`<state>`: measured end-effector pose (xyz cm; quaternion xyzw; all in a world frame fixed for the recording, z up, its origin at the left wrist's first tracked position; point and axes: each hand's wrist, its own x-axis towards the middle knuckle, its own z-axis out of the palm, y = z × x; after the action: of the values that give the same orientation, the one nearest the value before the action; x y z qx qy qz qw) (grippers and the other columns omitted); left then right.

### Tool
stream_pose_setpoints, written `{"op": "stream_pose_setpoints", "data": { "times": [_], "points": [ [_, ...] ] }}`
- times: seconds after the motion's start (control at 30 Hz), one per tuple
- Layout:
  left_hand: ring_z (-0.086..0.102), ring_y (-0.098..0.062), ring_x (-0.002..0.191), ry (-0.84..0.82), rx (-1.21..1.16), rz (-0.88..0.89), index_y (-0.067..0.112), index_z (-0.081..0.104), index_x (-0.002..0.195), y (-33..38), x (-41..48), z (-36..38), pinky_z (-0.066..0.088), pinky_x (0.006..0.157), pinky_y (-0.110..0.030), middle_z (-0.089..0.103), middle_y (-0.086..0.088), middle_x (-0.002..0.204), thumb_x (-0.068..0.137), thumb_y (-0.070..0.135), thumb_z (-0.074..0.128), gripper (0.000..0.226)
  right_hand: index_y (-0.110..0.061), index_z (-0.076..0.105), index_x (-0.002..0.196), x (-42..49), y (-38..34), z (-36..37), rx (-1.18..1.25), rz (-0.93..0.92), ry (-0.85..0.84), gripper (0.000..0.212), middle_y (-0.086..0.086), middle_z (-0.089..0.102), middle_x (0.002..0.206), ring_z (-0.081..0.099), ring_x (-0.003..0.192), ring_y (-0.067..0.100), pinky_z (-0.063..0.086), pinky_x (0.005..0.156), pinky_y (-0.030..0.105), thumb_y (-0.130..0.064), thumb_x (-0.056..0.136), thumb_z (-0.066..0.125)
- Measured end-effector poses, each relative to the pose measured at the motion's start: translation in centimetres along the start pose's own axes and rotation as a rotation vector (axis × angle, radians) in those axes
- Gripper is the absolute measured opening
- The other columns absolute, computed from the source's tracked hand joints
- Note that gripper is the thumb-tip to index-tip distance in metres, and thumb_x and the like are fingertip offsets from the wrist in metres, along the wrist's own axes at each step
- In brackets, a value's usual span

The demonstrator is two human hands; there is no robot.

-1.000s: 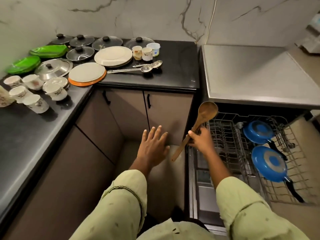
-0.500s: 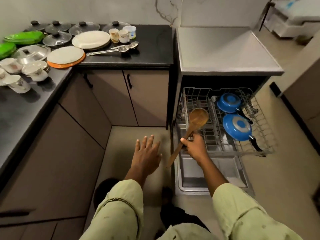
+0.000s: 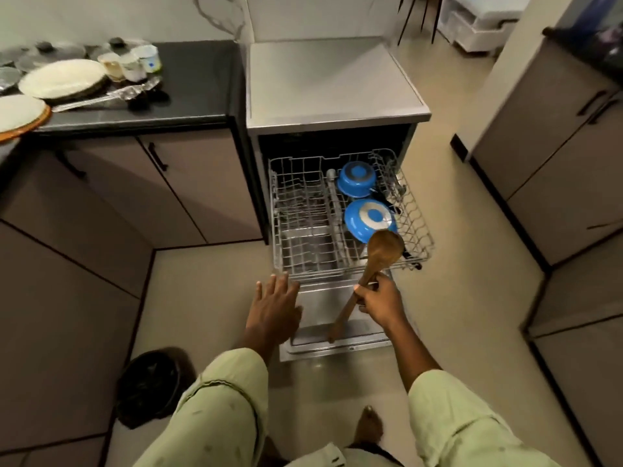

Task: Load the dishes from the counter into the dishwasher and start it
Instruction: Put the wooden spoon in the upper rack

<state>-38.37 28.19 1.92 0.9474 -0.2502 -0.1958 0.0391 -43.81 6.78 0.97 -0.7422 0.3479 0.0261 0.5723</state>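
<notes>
The dishwasher [image 3: 333, 82] stands open with its wire rack [image 3: 303, 230] pulled out over the lowered door [image 3: 323, 345]. Two blue pans [image 3: 369, 219] lie upside down in the rack's right half. My right hand [image 3: 379, 303] grips the handle of a wooden spoon [image 3: 374, 264], whose bowl hovers over the rack's front right corner. My left hand [image 3: 274, 306] is spread open, fingers straight, just before the rack's front left edge and holds nothing. White plates [image 3: 62, 79], cups [image 3: 133, 64], pot lids and metal spoons [image 3: 111, 94] sit on the black counter [image 3: 195, 85] at the upper left.
Brown cabinets run under the counter on the left and along the right wall. A black-lined bin [image 3: 150, 385] stands on the floor at lower left. My bare foot [image 3: 369, 426] shows near the door's front edge. White storage units stand at the far top right.
The view has swung right and away from the counter. My right hand carried the wooden spoon rightwards over the rack's front right corner. My left hand stayed open and moved toward the rack.
</notes>
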Motion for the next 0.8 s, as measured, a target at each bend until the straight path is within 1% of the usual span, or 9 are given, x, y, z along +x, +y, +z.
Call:
{"op": "stream_pose_setpoints", "data": {
  "times": [0.07,0.17,0.3,0.5,0.67,0.73,0.8],
  "points": [
    [0.005,-0.033,0.152,-0.039,-0.013,-0.007,0.022,0.019,0.156,3.1,1.3,0.9,0.006,0.121,-0.054,0.009,-0.01,0.165,0.101,0.034,0.046,0.063,-0.023,0.062,0.084,1.3,1.2,-4.1,-0.036,-0.005,0.028,0.013,0.007,0.071,0.084,0.07,0.08,0.028,0.059,0.077,0.051,-0.015,0.085,0.072],
    [0.003,-0.031,0.152,-0.068,-0.031,0.006,0.022,0.017,0.157,7.9,3.5,2.1,0.005,0.121,-0.052,0.007,-0.008,0.166,0.101,0.035,0.046,0.064,-0.023,0.065,0.088,3.3,2.6,-9.6,-0.088,-0.014,0.065,0.01,0.003,0.071,0.085,0.07,0.081,0.025,0.059,0.08,0.048,-0.021,0.085,0.074],
    [-0.001,-0.03,0.153,-0.107,-0.055,0.035,0.021,0.015,0.157,13.2,5.4,2.9,0.004,0.123,-0.053,0.002,-0.008,0.166,0.102,0.033,0.048,0.065,-0.021,0.063,0.091,5.1,3.4,-14.1,-0.075,0.003,0.12,0.008,-0.001,0.069,0.085,0.07,0.083,0.024,0.059,0.084,0.047,-0.018,0.089,0.071],
    [-0.006,-0.031,0.152,-0.175,-0.036,0.035,0.021,0.01,0.159,16.1,9.0,2.8,0.001,0.123,-0.052,-0.004,-0.009,0.166,0.102,0.031,0.048,0.069,-0.022,0.06,0.096,8.0,3.0,-17.5,-0.049,-0.02,0.238,0.012,-0.002,0.067,0.091,0.071,0.089,0.026,0.057,0.088,0.048,-0.021,0.09,0.07],
    [-0.008,-0.033,0.152,-0.224,-0.008,0.035,0.02,0.006,0.159,17.1,13.5,2.7,-0.002,0.121,-0.052,-0.007,-0.011,0.166,0.102,0.032,0.046,0.071,-0.016,0.064,0.099,11.6,2.0,-19.6,-0.049,-0.068,0.34,0.015,0.006,0.071,0.097,0.07,0.088,0.028,0.058,0.085,0.049,-0.022,0.088,0.072],
    [-0.008,-0.033,0.152,-0.232,-0.019,0.034,0.021,0.003,0.159,17.4,15.8,2.7,-0.002,0.121,-0.052,-0.007,-0.011,0.166,0.102,0.031,0.045,0.071,-0.015,0.064,0.099,13.1,1.4,-20.0,-0.051,-0.08,0.373,0.015,0.006,0.071,0.094,0.07,0.086,0.027,0.058,0.085,0.049,-0.022,0.088,0.072],
    [-0.009,-0.033,0.152,-0.245,-0.028,0.038,0.02,0.002,0.159,17.8,18.3,2.9,-0.002,0.121,-0.052,-0.008,-0.011,0.166,0.102,0.03,0.046,0.073,-0.014,0.066,0.097,14.9,0.9,-20.3,-0.068,-0.09,0.393,0.013,0.003,0.071,0.088,0.07,0.082,0.025,0.058,0.084,0.048,-0.022,0.089,0.071]
  ]
}}
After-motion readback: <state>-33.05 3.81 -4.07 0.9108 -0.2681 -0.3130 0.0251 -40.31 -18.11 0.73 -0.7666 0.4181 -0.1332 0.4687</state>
